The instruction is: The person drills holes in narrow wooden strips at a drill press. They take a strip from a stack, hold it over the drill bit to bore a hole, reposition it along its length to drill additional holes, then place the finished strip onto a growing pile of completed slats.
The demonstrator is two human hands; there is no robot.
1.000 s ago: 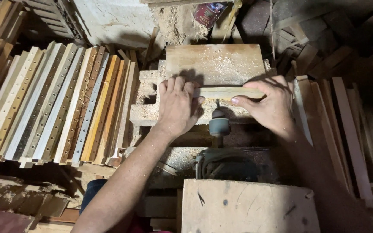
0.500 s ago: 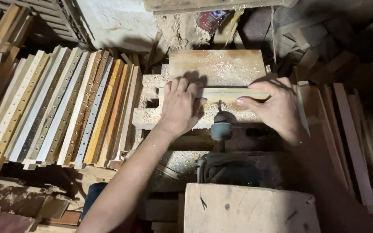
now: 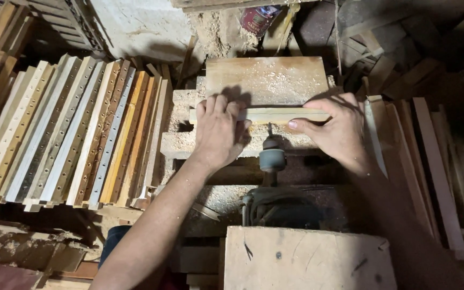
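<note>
Both hands are down on a pale wooden strip (image 3: 261, 114) that lies crosswise on the sawdust-covered worktop (image 3: 267, 80), far of a small motor-driven drill chuck (image 3: 272, 158). The left hand (image 3: 218, 131) lies palm-down over the strip's left end, fingers (image 3: 213, 104) stretched flat and together, pressing rather than wrapping; its forearm runs in from the near left. The right hand (image 3: 336, 129) comes from the right, fingers curled over the strip's far edge, thumb tucked along the near edge, so this hand is pinching the strip. The chuck stands just near of the strip, between the two hands, its bit pointing at the strip's near edge; whether the bit touches the wood, I cannot tell. Left of the worktop lies a row of drilled wooden slats (image 3: 65, 134), side by side, too many and too overlapped to count surely. To the right, several plain wooden battens (image 3: 430, 172) lean together. A red can (image 3: 257, 19) stands at the far edge, its contents hidden. A wooden box (image 3: 307, 260) sits nearest, top closed.
</note>
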